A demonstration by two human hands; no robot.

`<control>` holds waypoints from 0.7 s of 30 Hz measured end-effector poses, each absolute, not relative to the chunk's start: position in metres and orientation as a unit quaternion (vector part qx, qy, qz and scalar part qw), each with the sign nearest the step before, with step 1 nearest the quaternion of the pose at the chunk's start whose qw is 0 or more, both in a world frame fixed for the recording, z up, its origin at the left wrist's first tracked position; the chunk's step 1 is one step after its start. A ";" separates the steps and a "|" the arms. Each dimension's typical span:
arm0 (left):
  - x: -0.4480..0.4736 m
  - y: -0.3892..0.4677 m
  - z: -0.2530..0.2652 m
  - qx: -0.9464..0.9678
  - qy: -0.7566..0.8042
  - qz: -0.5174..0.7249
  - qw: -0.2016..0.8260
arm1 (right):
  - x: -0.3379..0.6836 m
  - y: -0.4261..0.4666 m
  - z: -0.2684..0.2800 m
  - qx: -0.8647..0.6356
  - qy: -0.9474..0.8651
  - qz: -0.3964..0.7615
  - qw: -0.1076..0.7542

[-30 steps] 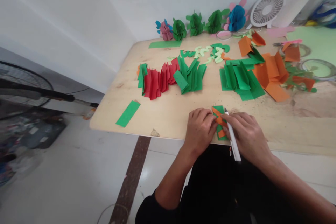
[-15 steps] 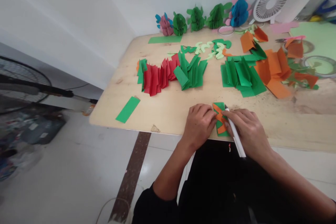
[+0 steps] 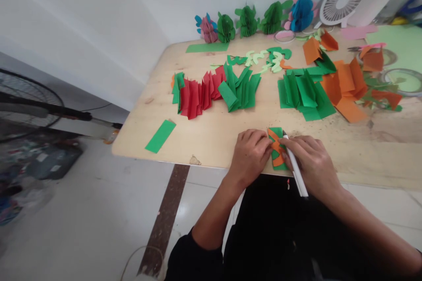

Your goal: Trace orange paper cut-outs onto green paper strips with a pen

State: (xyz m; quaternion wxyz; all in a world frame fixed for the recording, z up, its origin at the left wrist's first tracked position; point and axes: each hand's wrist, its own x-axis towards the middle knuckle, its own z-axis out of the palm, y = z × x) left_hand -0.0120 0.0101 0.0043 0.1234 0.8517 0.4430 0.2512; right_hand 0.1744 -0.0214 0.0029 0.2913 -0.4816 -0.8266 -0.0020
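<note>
A green paper rectangle (image 3: pixel 277 131) lies near the table's front edge, with a wavy orange paper cutout (image 3: pixel 276 145) on top of it. My left hand (image 3: pixel 252 151) has its fingers curled together, the tips pinching or pressing the cutout's left edge. In my right hand (image 3: pixel 308 158) is a white pen (image 3: pixel 296 171), its dark tip pointing away from me beside the cutout's right side. My right fingertips also reach the cutout and the green paper. What lies under the fingers is hidden.
Folded red papers (image 3: pixel 194 94) and green papers (image 3: pixel 242 90) stand mid-table, with more green ones (image 3: pixel 305 92) and orange ones (image 3: pixel 344 83) to the right. Honeycomb paper figures (image 3: pixel 247 22) and a small white fan (image 3: pixel 343 2) line the wall. A loose green strip (image 3: pixel 161 136) lies left.
Almost nothing differs. Both hands, the pen and the cutout keep their places, while the whole view has shifted very slightly.
</note>
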 end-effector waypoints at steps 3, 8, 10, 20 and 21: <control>-0.012 0.010 0.003 0.850 0.443 0.256 0.124 | 0.173 -0.022 0.003 -0.486 -0.828 -0.012 0.280; -0.011 0.009 0.003 0.846 0.444 0.270 0.120 | 0.172 -0.024 0.004 -0.487 -0.830 -0.022 0.270; -0.011 0.008 0.002 0.844 0.443 0.277 0.118 | 0.173 -0.024 0.004 -0.484 -0.832 -0.020 0.270; -0.011 0.007 -0.001 0.839 0.437 0.305 0.110 | 0.174 -0.022 0.003 -0.456 -0.851 -0.018 0.259; -0.011 0.007 -0.001 0.839 0.437 0.304 0.111 | 0.174 -0.022 0.003 -0.455 -0.852 -0.015 0.259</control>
